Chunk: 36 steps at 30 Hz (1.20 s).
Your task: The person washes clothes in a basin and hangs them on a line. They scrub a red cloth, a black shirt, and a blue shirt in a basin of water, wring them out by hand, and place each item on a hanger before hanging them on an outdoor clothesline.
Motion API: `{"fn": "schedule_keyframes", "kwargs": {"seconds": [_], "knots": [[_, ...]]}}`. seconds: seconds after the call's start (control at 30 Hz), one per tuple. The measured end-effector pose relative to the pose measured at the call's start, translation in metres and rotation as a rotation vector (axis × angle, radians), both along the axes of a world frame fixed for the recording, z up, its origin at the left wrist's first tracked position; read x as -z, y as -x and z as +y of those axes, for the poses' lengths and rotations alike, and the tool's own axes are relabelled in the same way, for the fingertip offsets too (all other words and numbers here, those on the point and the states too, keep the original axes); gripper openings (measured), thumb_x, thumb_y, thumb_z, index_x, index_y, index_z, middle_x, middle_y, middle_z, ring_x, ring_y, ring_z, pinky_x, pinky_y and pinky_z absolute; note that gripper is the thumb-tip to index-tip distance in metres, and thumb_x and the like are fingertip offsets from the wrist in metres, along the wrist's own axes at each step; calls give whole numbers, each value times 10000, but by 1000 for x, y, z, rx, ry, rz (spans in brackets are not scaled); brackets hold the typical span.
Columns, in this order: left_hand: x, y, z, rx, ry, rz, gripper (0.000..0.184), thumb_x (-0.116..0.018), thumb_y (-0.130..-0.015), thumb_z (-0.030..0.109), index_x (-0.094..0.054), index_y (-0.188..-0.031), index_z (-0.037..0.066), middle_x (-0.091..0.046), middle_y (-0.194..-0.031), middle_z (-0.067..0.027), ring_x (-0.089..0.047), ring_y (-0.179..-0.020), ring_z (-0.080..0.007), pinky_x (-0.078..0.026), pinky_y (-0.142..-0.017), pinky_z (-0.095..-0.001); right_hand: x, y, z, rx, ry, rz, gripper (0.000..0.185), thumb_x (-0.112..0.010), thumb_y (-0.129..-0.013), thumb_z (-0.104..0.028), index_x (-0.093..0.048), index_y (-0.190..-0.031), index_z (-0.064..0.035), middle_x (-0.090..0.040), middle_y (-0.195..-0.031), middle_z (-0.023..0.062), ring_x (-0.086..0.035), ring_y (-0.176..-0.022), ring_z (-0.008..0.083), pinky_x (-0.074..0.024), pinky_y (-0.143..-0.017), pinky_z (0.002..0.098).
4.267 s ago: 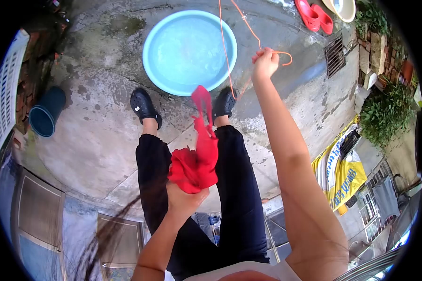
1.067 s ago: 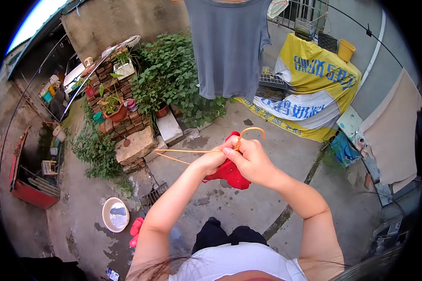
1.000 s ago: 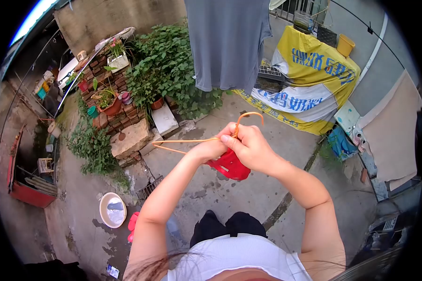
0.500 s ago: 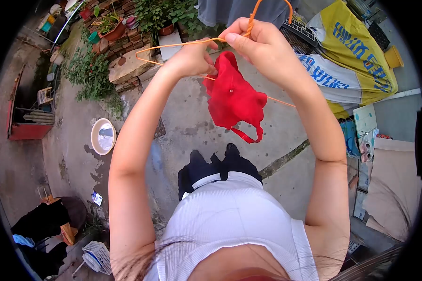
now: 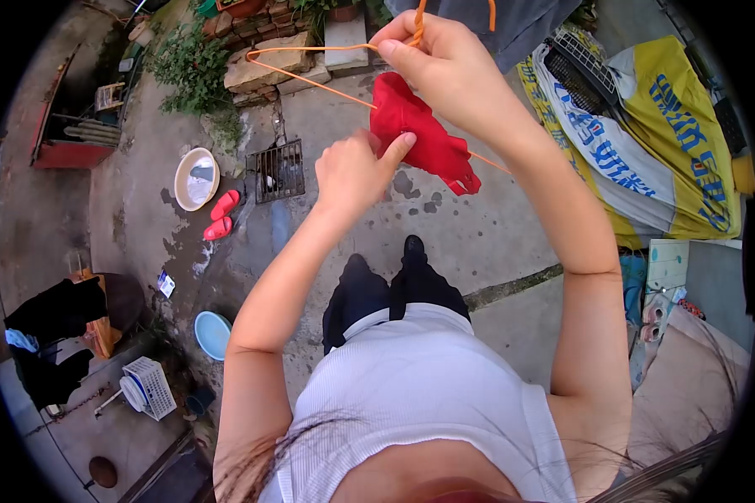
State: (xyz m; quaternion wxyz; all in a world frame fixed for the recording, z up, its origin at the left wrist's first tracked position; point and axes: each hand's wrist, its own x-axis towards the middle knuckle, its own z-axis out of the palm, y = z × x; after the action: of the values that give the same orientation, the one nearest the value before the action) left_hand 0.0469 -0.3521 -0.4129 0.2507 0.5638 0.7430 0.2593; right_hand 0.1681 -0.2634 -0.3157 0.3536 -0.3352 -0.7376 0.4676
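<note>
My right hand [image 5: 440, 63] is closed around the twisted neck of an orange wire clothes hanger [image 5: 310, 78], just under its hook. From the hanger's lower bar hangs a red cloth cap [image 5: 415, 126] with a strap loop at its lower right end. Against the cap's near side is my left hand [image 5: 352, 168], its thumb laid on the cloth and its fingers curled, pinching the edge. The fingertips of this hand are partly hidden.
A cream basin [image 5: 197, 178] and red slippers [image 5: 220, 216] lie on the concrete to the left, near a drain grate [image 5: 277, 172]. A blue basin [image 5: 213, 335] sits lower down. Yellow-and-white sacks [image 5: 671, 142] are piled at right; grey cloth [image 5: 512, 33] hangs ahead.
My left hand has come off the hanger's upper left side and moved down to the cap. The cap has swung and looks more bunched. My right hand still grips the hanger; the view has shifted.
</note>
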Motion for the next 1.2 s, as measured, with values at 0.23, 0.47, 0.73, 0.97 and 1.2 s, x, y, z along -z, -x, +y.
{"fn": "schedule_keyframes", "kwargs": {"seconds": [0.23, 0.47, 0.73, 0.97, 1.2], "knots": [[16, 44, 4, 188, -70, -713, 290, -557, -910, 198, -596, -1083, -30, -656, -974, -72, -575, -886, -122, -434, -830, -270, 7, 25, -10, 161, -189, -71, 198, -546, -896, -188, -621, -957, -16, -490, -626, -14, -445, -593, 75, -382, -551, 267], [-24, 116, -2, 81, 107, -905, 220, -490, -876, 153, -614, -998, 18, -654, -882, -19, -596, -757, -93, -463, -675, -225, 36, 57, -18, 203, -168, 47, 207, -555, -880, -210, -618, -947, -25, -522, -650, -5, -473, -616, 83, -401, -575, 266], [-65, 154, -13, -52, 226, -678, 214, -496, -865, 186, -627, -893, 20, -620, -820, -33, -566, -736, -110, -462, -656, -257, 79, 94, -53, 142, 128, 45, 184, -545, -901, -196, -602, -954, -30, -508, -660, -27, -462, -613, 72, -391, -555, 265], [-46, 184, -18, 10, 110, -696, 194, -606, -827, 135, -539, -984, 42, -617, -890, -48, -584, -812, -108, -471, -718, -241, 57, 115, -51, 40, 142, 158, 181, -543, -899, -190, -604, -948, -26, -498, -645, -36, -444, -598, 53, -365, -522, 243], [-25, 193, -37, 10, -153, -184, 544, -666, -863, 233, -448, -1314, 23, -632, -948, -106, -611, -852, -134, -487, -749, -250, 17, 123, -38, 116, -245, 302, 211, -546, -862, -172, -569, -709, -29, -536, -569, 44, -514, -510, 153, -412, -495, 294]]}}
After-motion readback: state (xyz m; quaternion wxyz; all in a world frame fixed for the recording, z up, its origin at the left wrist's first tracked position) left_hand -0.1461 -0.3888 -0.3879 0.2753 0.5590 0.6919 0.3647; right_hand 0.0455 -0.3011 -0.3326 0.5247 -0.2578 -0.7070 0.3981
